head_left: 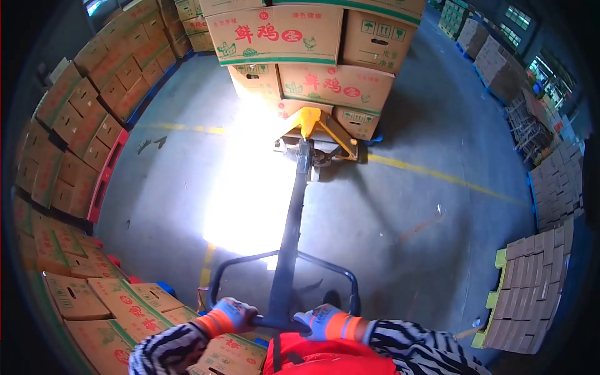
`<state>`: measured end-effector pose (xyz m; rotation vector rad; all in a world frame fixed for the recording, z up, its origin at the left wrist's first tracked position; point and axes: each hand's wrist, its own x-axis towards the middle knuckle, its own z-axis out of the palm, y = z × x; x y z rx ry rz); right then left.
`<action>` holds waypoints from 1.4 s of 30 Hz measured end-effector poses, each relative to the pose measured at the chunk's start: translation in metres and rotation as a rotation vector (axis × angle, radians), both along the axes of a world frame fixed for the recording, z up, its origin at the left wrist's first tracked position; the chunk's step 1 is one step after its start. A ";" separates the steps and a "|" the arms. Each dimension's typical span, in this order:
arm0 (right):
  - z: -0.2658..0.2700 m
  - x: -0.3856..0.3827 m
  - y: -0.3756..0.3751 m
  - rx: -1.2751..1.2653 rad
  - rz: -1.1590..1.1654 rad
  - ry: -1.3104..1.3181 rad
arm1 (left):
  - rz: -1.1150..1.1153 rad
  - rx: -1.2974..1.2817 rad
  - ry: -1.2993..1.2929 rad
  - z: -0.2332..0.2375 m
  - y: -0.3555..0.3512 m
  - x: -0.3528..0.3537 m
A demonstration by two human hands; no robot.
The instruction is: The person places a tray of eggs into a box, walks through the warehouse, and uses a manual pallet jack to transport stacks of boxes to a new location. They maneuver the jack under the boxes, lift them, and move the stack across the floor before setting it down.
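Both hands wear grey and orange work gloves and are closed around the bar of a pallet jack handle (289,231). My left hand (235,314) grips the bar on the left of the shaft, and my right hand (325,321) grips it on the right. The dark shaft runs forward to the yellow base of the pallet jack (309,119). Beyond that base rises a tall stack of printed egg cartons (337,84), with a bit of blue pallet showing at its lower right. The forks are hidden beneath the load.
More cartons (128,81) line the left side on red and blue pallets, and others (134,306) stand close at my lower left. Flattened cardboard bundles (525,294) rest on a yellow-green pallet at right. Yellow lines (431,174) cross the grey floor; bright sunlight glares left of the shaft.
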<state>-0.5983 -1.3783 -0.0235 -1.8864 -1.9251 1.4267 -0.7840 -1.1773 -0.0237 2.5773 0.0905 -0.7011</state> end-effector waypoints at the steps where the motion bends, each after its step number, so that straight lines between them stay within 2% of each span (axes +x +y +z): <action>1: 0.032 0.015 0.009 0.000 0.015 -0.023 | 0.002 0.040 0.007 0.040 0.009 0.019; 2: 0.052 0.026 0.014 -0.003 0.026 -0.046 | 0.000 0.077 0.013 0.060 0.014 0.034; 4: 0.041 0.025 0.013 -0.042 0.128 -0.017 | -0.013 0.032 -0.162 0.017 0.000 0.012; 5: -0.012 0.002 -0.009 0.010 0.107 -0.001 | -0.017 0.115 -0.214 -0.033 -0.017 -0.012; 6: -0.075 -0.020 -0.032 0.066 0.089 0.009 | 0.011 0.082 -0.153 -0.070 -0.036 -0.026; 8: -0.125 -0.043 -0.045 -0.225 0.038 0.020 | -0.029 0.037 0.077 -0.148 -0.063 -0.046; 9: -0.129 -0.042 -0.048 -0.231 0.030 0.037 | -0.023 0.023 0.185 -0.159 -0.070 -0.044; 11: -0.117 -0.035 -0.047 -0.220 0.030 0.061 | -0.046 -0.055 0.228 -0.115 -0.054 -0.025; 14: 0.005 0.007 -0.007 -0.231 0.048 0.041 | -0.055 0.018 0.244 -0.008 -0.019 0.010; 15: 0.015 0.018 -0.004 -0.158 0.031 0.012 | 0.010 0.014 0.019 0.034 -0.008 0.025; 16: 0.026 0.013 -0.021 0.455 -0.252 -0.133 | 0.070 0.002 -0.199 0.061 -0.002 0.034; 18: 0.040 0.021 -0.017 0.491 -0.264 -0.060 | 0.028 -0.024 -0.203 0.058 -0.002 0.031; 20: 0.014 0.002 -0.022 0.309 -0.139 -0.040 | 0.031 -0.040 -0.226 0.015 -0.009 0.024; 21: -0.016 -0.011 -0.024 0.121 -0.034 0.000 | 0.050 -0.041 -0.240 -0.030 -0.023 0.006; 22: -0.123 -0.052 -0.044 0.125 -0.122 0.001 | 0.067 -0.053 -0.227 -0.067 -0.040 -0.019; 24: -0.137 -0.065 -0.053 0.168 -0.207 0.039 | 0.080 -0.087 -0.182 -0.132 -0.052 -0.042; 25: -0.127 -0.061 -0.051 0.154 -0.176 0.044 | 0.075 -0.031 -0.054 -0.128 -0.053 -0.039; 27: -0.095 -0.043 -0.046 0.140 -0.119 0.041 | 0.069 -0.005 -0.067 -0.098 -0.046 -0.031; 30: -0.062 -0.023 -0.045 0.359 -0.187 -0.025 | 0.077 0.147 -0.020 -0.023 -0.040 -0.003; 32: -0.049 -0.011 -0.031 0.347 -0.107 -0.306 | 0.100 0.229 -0.107 0.005 -0.030 0.008; 33: -0.015 0.000 -0.030 0.305 -0.140 -0.292 | 0.116 0.237 -0.151 0.023 -0.027 0.014; 34: 0.018 0.012 -0.031 0.263 -0.173 -0.274 | 0.149 0.317 -0.055 0.027 -0.021 0.017; 36: 0.038 0.021 -0.030 0.272 -0.214 -0.271 | 0.196 0.408 0.123 0.026 -0.014 0.024; 38: 0.026 0.023 -0.027 0.342 -0.215 -0.316 | 0.243 0.448 0.142 0.020 -0.021 0.026; 40: 0.022 0.030 -0.036 0.309 -0.156 -0.336 | 0.299 0.452 0.190 0.020 -0.035 0.032; 42: 0.017 0.049 -0.054 0.358 -0.155 -0.359 | 0.310 0.519 0.195 -0.006 -0.045 0.035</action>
